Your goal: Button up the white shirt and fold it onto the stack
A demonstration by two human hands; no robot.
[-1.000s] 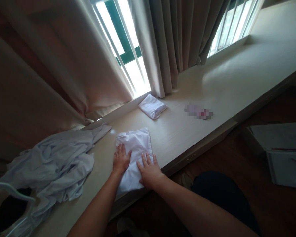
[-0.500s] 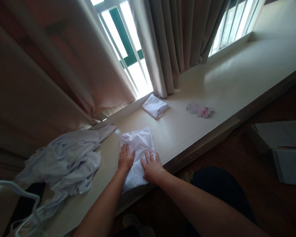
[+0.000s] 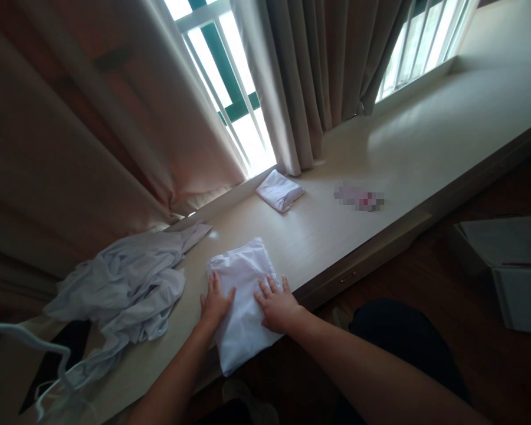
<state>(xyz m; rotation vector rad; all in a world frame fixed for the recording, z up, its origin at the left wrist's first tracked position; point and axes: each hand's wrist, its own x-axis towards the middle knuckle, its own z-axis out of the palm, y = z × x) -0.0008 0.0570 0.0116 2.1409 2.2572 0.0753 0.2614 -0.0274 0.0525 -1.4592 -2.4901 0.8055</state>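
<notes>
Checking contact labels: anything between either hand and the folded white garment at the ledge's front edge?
Nothing visible. The left hand and right hand both lie flat, directly on the folded white garment. The crumpled shirt pile lies apart to the left, the small folded cloth farther back.

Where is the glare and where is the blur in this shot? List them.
Head view: glare blows out the window panes and sheens the ledge; a pixelated patch hides one item; straight edges bow from lens distortion; both hands, left hand and right hand, and folded white cloth are dim.
</notes>
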